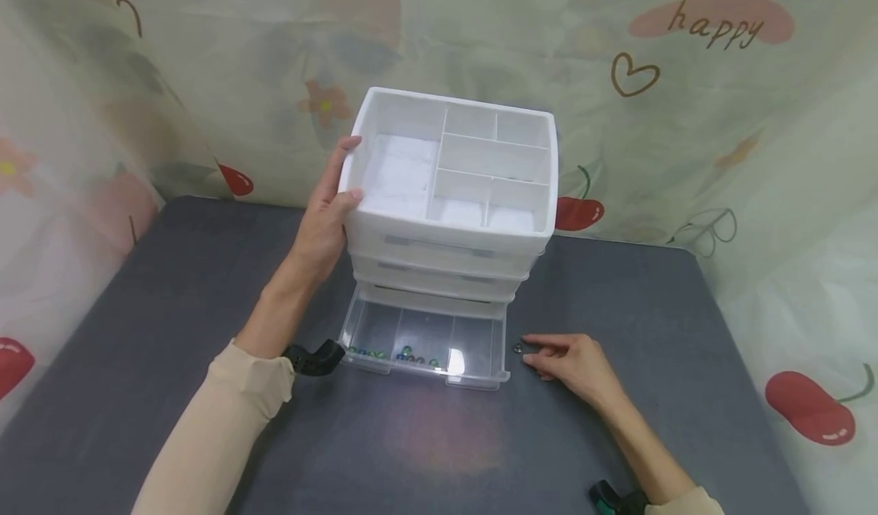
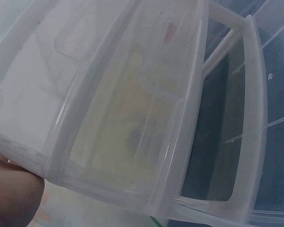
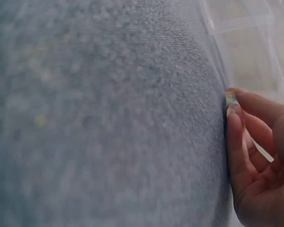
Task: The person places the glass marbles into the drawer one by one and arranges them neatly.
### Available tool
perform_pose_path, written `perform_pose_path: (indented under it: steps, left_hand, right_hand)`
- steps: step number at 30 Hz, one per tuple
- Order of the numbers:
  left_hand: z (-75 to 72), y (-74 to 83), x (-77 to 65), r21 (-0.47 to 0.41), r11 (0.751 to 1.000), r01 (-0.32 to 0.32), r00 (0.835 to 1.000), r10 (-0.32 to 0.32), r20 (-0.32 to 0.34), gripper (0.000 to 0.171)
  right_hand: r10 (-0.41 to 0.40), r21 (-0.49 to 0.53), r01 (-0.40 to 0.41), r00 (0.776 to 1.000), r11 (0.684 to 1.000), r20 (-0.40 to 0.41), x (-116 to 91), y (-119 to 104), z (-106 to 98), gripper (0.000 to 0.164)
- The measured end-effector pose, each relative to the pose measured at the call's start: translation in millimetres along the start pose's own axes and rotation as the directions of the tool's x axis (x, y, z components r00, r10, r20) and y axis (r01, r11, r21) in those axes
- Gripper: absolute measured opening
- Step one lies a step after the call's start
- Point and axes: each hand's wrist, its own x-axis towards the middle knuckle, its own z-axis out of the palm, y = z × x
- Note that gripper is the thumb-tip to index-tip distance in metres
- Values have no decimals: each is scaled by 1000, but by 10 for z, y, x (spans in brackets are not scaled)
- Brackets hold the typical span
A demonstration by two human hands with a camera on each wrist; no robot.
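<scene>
A white plastic drawer organizer (image 1: 446, 229) stands on the table, with a divided tray on its top. My left hand (image 1: 322, 218) grips the upper left edge of it; in the left wrist view part of that hand (image 2: 14, 191) shows against the side wall. The clear bottom drawer (image 1: 425, 332) is pulled out and has several coloured glass marbles (image 1: 409, 356) along its front. Right of this drawer, the thumb and forefinger of my right hand (image 1: 572, 363) pinch a small clear marble (image 3: 231, 98) low at the table surface.
The dark grey table (image 1: 583, 302) extends on both sides of the organizer. Behind it hangs a printed curtain (image 1: 473, 35) with cherries and hearts, which also covers both sides. Black wrist devices (image 1: 315, 359) are strapped on both arms.
</scene>
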Motion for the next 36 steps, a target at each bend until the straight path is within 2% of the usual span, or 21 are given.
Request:
perform_pose_path:
  steps: [4, 15, 25, 36]
  left_hand:
    - [-4, -12, 1, 4, 1000, -8, 1000, 8, -3, 58]
    - [-33, -39, 16, 96, 993, -67, 997, 70, -31, 56]
    - [-12, -69, 26, 141, 984, -112, 993, 116, -22, 53]
    - [13, -60, 30, 160, 982, -100, 992, 111, -64, 51]
  right_hand:
    - [-4, 17, 4, 1000, 1000, 0, 45, -42, 68, 31]
    - [3, 38, -2, 1000, 999, -17, 85, -94, 141, 21]
    - [15, 223, -11, 1000, 975, -15, 104, -102, 113, 25]
    - [-36, 330, 43, 999, 943, -27, 100, -232, 83, 28]
